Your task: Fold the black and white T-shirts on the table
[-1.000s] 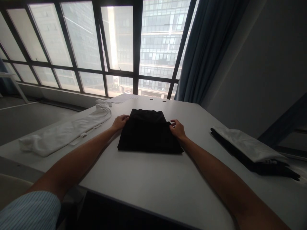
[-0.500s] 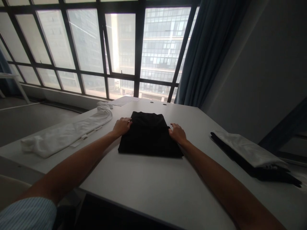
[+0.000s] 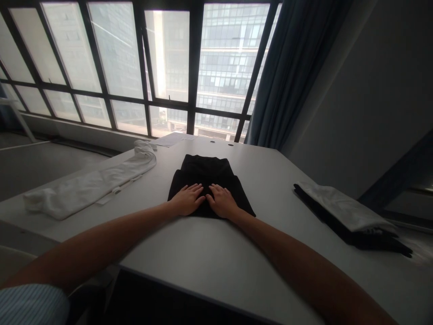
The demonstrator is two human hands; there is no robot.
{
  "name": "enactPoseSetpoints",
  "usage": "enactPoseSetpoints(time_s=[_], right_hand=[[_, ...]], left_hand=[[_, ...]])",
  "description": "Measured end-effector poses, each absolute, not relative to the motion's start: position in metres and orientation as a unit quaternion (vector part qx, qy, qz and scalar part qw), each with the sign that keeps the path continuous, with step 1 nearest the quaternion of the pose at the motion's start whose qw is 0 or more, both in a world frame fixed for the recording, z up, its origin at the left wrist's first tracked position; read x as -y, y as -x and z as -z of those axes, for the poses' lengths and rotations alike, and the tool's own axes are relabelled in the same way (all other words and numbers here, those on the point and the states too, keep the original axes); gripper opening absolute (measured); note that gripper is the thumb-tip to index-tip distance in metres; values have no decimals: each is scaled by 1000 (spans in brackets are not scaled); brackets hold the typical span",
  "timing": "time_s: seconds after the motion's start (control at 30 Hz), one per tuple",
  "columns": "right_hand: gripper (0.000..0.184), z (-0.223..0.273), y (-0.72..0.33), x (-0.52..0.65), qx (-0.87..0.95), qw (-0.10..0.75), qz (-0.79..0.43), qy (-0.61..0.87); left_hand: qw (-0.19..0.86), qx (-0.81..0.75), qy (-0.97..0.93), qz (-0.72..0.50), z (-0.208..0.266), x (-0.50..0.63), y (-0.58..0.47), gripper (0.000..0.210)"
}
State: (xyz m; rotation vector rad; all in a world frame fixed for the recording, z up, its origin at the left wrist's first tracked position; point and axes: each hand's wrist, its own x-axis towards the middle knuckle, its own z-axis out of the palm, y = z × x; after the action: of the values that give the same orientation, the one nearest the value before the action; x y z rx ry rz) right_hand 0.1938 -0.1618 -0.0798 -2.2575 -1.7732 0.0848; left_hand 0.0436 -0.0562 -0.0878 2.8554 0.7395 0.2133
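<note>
A folded black garment (image 3: pixel 207 170) lies on the white table in front of me; its exact kind cannot be made out. My left hand (image 3: pixel 188 200) rests flat on the near part of the cloth, fingers stretched out. Close beside it, my right hand (image 3: pixel 221 201) also lies palm down on the black fabric with its fingers spread. The two thumbs almost meet near the middle. Parts of the garment's front edge are hidden under the hands.
Along the table's left side lies a long white garment (image 3: pixel 91 187) with a tag (image 3: pixel 110 196) next to it. Folded white cloth (image 3: pixel 345 207) rests on black cloth (image 3: pixel 365 241) at the right. Papers (image 3: pixel 172 139) lie at the far edge of the table (image 3: pixel 203 253), before windows and a blue curtain (image 3: pixel 287 76).
Both hands have moved from the garment's left and right sides inward and nearer to me, and now lie flat on its near part. The view has tilted slightly.
</note>
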Motion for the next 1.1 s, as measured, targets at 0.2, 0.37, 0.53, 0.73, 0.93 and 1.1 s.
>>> enactPoseSetpoints(time_s=[0.2,0.37,0.53,0.73,0.93,1.1], right_hand=[[67,77,-215,158,581,105,-63,805],[72,81,-256,154,534,100,-59,837],[70,84,-285,154,513,101,-62,850],[68,87,-292,153,527,119,-56,839],[60,87,-293,153,528,145,-28,836],[42,79,-312,161,542,175,46,821]], left_hand=[[91,-304,-947,-56,93,24,-38,79],[109,-326,-938,-55,95,-11,-31,87],[115,-327,-936,-54,96,-33,-24,88],[124,-352,-926,-64,94,-48,-18,83],[137,-345,-924,-94,95,-53,-16,76],[174,-229,-942,-172,80,-79,17,62]])
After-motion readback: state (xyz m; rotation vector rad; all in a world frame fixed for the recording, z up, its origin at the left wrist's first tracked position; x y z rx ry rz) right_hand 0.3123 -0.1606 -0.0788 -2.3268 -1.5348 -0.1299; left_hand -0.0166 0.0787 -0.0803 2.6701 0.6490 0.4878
